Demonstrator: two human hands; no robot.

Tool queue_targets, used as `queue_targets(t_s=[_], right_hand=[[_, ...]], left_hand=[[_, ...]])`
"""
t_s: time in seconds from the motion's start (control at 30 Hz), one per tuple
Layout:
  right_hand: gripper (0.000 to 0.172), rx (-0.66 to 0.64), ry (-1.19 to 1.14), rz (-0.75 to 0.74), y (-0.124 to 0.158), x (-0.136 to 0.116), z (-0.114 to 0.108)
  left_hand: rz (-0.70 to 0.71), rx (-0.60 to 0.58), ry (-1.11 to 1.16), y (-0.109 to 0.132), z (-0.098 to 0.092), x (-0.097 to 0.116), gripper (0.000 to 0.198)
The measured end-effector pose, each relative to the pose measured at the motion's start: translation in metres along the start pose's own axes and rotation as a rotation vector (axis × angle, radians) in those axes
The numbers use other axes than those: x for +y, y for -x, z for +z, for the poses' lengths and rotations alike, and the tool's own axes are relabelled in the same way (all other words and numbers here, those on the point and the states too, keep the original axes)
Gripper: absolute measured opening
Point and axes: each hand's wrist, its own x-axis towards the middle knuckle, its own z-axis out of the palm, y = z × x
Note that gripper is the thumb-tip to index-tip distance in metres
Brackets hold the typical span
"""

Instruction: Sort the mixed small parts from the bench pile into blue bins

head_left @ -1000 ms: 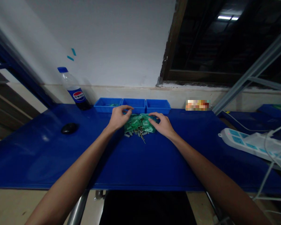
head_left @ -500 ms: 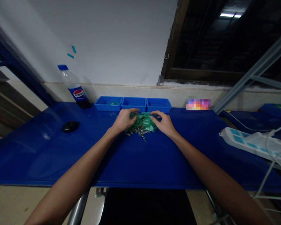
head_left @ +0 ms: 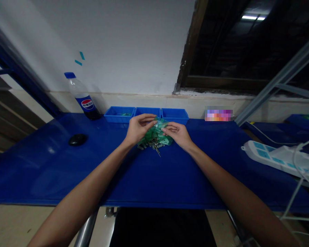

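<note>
Green translucent plastic is raised a little between my two hands, above a small pile of metal pieces on the blue table. My left hand pinches its upper left side, with thumb and fingers closed on it. On the right side, my right hand has thumb and fingertips closed on the same plastic. Small pale and brass-coloured parts and long thin pins stick out below it toward me. More green material spreads around the pile, partly hidden by my fingers.
Three blue bins stand in a row behind my hands, the left one with something green inside. A cola bottle and black mouse are at the left. At the right lie a white power strip and a blurred colourful item.
Both hands have closed inward from a spread pose onto the green plastic. Its top is lifted higher, and my left hand has risen slightly.
</note>
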Motion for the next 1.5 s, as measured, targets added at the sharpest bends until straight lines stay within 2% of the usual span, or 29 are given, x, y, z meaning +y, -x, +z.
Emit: queue_targets(t_s=[0.07, 0.13, 0.2, 0.27, 0.3, 0.37, 0.5, 0.57, 0.67, 0.73, 0.77, 0.83, 0.9, 0.97, 1.07, 1.13, 1.2, 1.33, 1.5], right_hand=[[0.03, 0.01, -0.065, 0.063, 0.0, -0.003, 0.001], [0.034, 0.039, -0.103, 0.093, 0.0, -0.006, 0.001], [0.04, 0.059, -0.13, 0.109, 0.0, -0.008, 0.001], [0.046, 0.076, -0.142, 0.113, 0.0, -0.009, 0.001], [0.048, 0.089, -0.144, 0.111, 0.0, -0.009, 0.001], [0.047, 0.124, -0.143, 0.099, -0.001, -0.009, 0.001], [0.043, 0.154, -0.129, 0.097, -0.002, -0.007, -0.003], [0.04, 0.151, -0.113, 0.105, -0.003, -0.007, -0.005], [0.038, 0.145, -0.077, 0.097, -0.003, -0.003, -0.008], [0.035, 0.145, -0.032, 0.066, -0.004, 0.001, -0.009], [0.032, 0.151, 0.004, 0.039, -0.004, 0.003, -0.009], [0.026, 0.159, 0.116, -0.03, -0.004, 0.007, -0.01], [0.021, 0.156, 0.248, -0.097, -0.004, 0.011, -0.012], [0.019, 0.14, 0.335, -0.131, -0.004, 0.013, -0.013], [0.019, 0.13, 0.347, -0.132, -0.003, 0.014, -0.013], [0.019, 0.133, 0.328, -0.123, -0.003, 0.014, -0.013], [0.02, 0.138, 0.313, -0.109, -0.004, 0.014, -0.013], [0.021, 0.137, 0.289, -0.082, -0.003, 0.013, -0.013], [0.023, 0.145, 0.252, -0.054, -0.004, 0.013, -0.014]], left_hand=[[-0.08, -0.058, 0.014, 0.0, -0.001, 0.002, 0.038], [-0.157, -0.181, -0.013, 0.001, -0.003, 0.006, 0.03], [-0.208, -0.307, -0.025, 0.002, -0.006, 0.01, 0.032], [-0.243, -0.355, 0.01, 0.001, -0.007, 0.012, 0.036], [-0.259, -0.33, 0.047, 0.001, -0.008, 0.011, 0.036], [-0.294, -0.204, 0.137, -0.003, -0.01, 0.008, 0.035], [-0.317, 0.188, 0.29, -0.014, -0.022, -0.004, 0.029], [-0.329, 0.333, 0.355, -0.019, -0.03, -0.01, 0.029], [-0.375, 0.422, 0.465, -0.024, -0.04, -0.02, 0.031], [-0.385, 0.458, 0.411, -0.024, -0.042, -0.026, 0.031], [-0.369, 0.451, 0.317, -0.024, -0.043, -0.029, 0.031], [-0.292, 0.349, 0.004, -0.021, -0.044, -0.03, 0.029], [-0.186, 0.121, -0.384, -0.016, -0.045, -0.027, 0.026], [-0.156, -0.075, -0.646, -0.011, -0.047, -0.023, 0.028], [-0.168, -0.269, -0.82, -0.008, -0.05, -0.02, 0.037], [-0.167, -0.346, -0.861, -0.008, -0.052, -0.022, 0.041], [-0.173, -0.351, -0.844, -0.01, -0.055, -0.027, 0.042], [-0.169, -0.175, -0.657, -0.01, -0.057, -0.034, 0.04], [-0.132, -0.041, -0.663, -0.006, -0.051, -0.023, 0.046]])
